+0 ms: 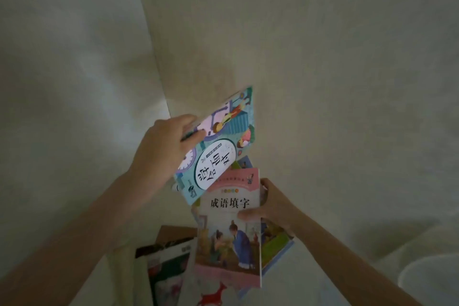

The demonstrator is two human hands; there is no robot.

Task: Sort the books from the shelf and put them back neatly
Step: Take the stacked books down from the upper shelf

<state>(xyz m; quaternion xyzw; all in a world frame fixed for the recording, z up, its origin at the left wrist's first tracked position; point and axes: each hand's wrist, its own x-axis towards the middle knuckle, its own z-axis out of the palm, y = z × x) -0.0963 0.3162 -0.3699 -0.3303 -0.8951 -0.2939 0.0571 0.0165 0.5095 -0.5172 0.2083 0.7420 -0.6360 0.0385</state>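
— Teal and glossy, that's the cover of the book you are gripping in your left hand: thumb lying across the front near the clock drawing, fingers curled behind its upper left edge. You are holding it tilted in the air, title upside down to you, its lower corner overlapping the pink one.

— And my right hand?

— You are clasping a bundle of books with it, thumb pressing on the front cover of the pink book, just under its title, fingers wrapping behind the right edge. At least one more book, green and blue, is fanning out behind it to the right, held in the same grip.

— Where are the rest?

— More books are lying below your hands, under the bundle, beside a brown cardboard piece. What surface is carrying them, I cannot tell. Pale wall is filling everything above.
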